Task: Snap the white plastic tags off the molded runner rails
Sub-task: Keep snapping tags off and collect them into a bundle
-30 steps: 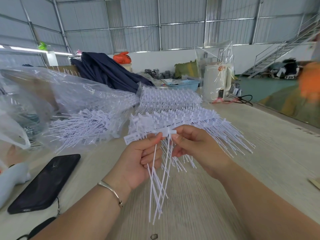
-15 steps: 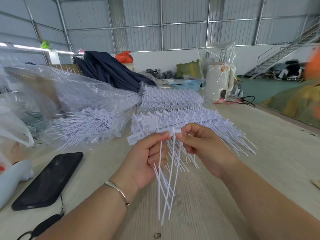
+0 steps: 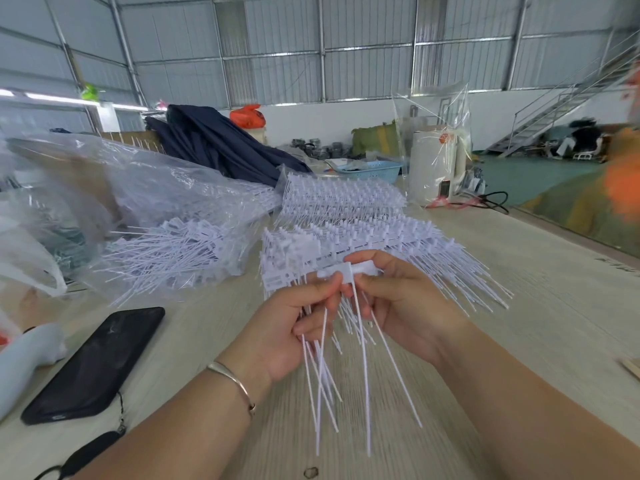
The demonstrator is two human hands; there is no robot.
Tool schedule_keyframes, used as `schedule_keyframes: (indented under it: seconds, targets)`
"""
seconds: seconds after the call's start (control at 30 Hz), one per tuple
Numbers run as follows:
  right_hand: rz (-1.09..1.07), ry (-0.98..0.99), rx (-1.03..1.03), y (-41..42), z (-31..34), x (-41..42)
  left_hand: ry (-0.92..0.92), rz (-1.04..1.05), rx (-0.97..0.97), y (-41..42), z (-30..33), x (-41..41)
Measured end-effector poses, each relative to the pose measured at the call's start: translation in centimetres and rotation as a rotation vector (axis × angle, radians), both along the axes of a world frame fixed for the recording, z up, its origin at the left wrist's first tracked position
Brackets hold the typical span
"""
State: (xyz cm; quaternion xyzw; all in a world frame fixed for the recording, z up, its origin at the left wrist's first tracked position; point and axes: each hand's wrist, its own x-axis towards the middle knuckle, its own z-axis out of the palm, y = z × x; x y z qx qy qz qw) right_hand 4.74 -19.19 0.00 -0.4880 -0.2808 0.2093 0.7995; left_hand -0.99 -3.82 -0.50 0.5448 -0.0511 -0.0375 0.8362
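Both hands pinch one tag [image 3: 349, 271] above runner stack [image 3: 346, 237]: left hand [image 3: 287, 327] w/ loose bundle, right hand [image 3: 405, 306] on head; twist may scatter bundle.

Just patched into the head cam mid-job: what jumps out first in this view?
Dead centre, the left hand and right hand pinch a white tag between them, and the left also grips a bundle of loose tags whose thin tails hang down. Behind the hands lie stacked runner rails bristling with tags. At left, a black phone lies on the table near clear bags.
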Motion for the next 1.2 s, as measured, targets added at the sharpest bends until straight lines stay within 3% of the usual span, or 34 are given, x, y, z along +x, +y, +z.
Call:
schedule_keyframes:
  seconds: [0.23, 0.37, 0.47, 0.97, 1.03, 1.2]
  targets:
    - [0.056, 0.008, 0.043, 0.2, 0.0, -0.1, -0.041, -0.071, -0.038, -0.5, -0.3, -0.1]
    - [-0.013, 0.130, 0.138, 0.0, 0.3, 0.4, -0.044, 0.061, -0.100, -0.5, 0.2, 0.2]
    - [-0.127, 0.083, 0.112, -0.3, 0.3, 0.6, -0.024, 0.162, -0.064, -0.3, 0.3, 0.3]
    - [-0.219, -0.157, -0.210, -1.6, 0.5, 1.5, 0.039, 0.248, 0.390, 1.1, 0.4, 0.2]
    - [-0.186, -0.158, -0.224, -1.7, 0.7, 1.5, 0.075, 0.207, 0.392, 1.1, 0.7, 0.1]
    - [0.077, 0.030, -0.038, -2.3, 1.2, 1.4, 0.149, -0.065, 0.201, 0.9, 1.4, -0.2]
